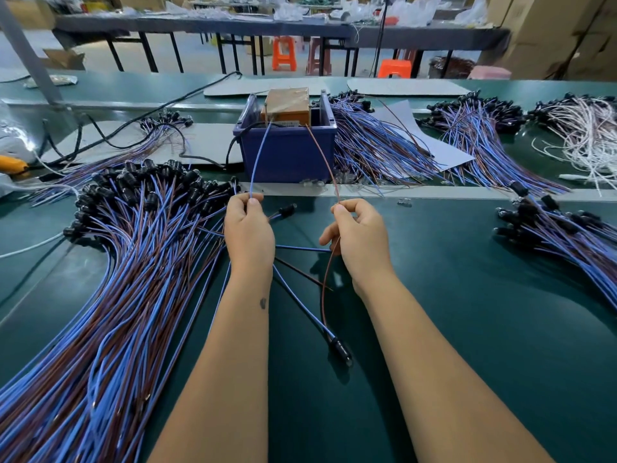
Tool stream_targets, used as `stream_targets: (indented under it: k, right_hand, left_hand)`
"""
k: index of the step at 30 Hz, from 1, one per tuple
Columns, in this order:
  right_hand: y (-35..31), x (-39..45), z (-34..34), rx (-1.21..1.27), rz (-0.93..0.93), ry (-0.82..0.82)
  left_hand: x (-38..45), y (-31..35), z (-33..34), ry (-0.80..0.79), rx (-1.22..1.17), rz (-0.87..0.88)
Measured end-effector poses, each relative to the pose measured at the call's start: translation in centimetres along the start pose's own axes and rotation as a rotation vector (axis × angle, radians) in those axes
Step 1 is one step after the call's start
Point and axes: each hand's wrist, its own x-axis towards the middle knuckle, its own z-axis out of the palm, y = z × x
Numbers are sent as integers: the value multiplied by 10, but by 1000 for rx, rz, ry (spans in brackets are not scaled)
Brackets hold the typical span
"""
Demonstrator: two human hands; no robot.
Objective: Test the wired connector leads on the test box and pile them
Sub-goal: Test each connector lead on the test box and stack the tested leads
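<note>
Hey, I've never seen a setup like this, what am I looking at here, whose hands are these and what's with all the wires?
This is a single picture from a camera worn on a person's head, looking down at their own bare hands over a green work table. No machine is involved. The left hand pinches a blue wire, and the right hand pinches a brown wire. Both wires run up to the test box, an orange unit sitting inside a blue bin. A lead with a black connector lies between the forearms. To the left lies a big pile of leads, blue and brown wires with black connectors. More piles sit behind and to the right.
</note>
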Motion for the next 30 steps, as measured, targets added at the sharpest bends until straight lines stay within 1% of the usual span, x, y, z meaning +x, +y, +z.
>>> stream_targets:
  k: [4, 11, 23, 30]
  right_hand:
    - [-1, 0, -2, 11, 10, 5]
    - [-1, -1, -2, 15, 9, 4]
    - [-1, 0, -2, 16, 10, -2]
    - [0, 0, -2, 3, 13, 3]
  left_hand:
    - [0, 2, 0, -42, -87, -41]
    - [1, 3, -2, -52, -37, -51]
    - [3, 10, -6, -35, -206, -148]
    - [3, 8, -2, -18, -175, -149]
